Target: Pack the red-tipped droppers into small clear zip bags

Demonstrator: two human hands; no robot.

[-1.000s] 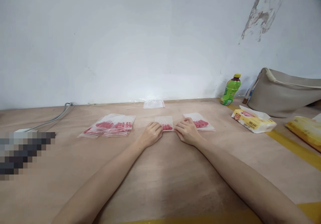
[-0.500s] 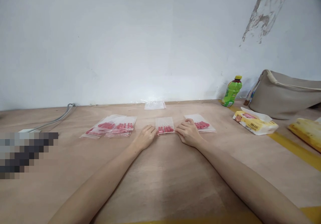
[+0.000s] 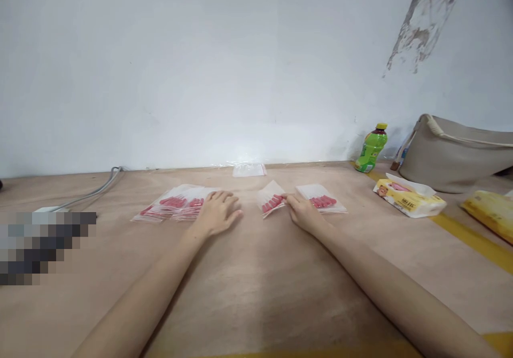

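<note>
Between my hands a small clear zip bag (image 3: 271, 200) with several red pieces inside is tilted, its right corner pinched in the fingers of my right hand (image 3: 302, 212). My left hand (image 3: 217, 212) has its fingers spread, palm down, over the right edge of the left pile of bags (image 3: 176, 202), which hold similar red pieces; whether it presses on them I cannot tell. Just behind my right hand lies another group of such bags (image 3: 321, 198). What exactly the red pieces are is too small to make out.
Flat clear bags (image 3: 249, 170) lie by the wall. At right stand a green bottle (image 3: 372, 148), a tissue pack (image 3: 409, 196), a yellow pack (image 3: 491, 208) and a grey handbag (image 3: 452, 152). A cable (image 3: 96, 191) runs along the left, near a blurred-out dark object (image 3: 44, 246).
My left hand has let go of the middle bag and moved left to the left pile, its fingers opening. The middle bag has turned and tilted in my right hand.
</note>
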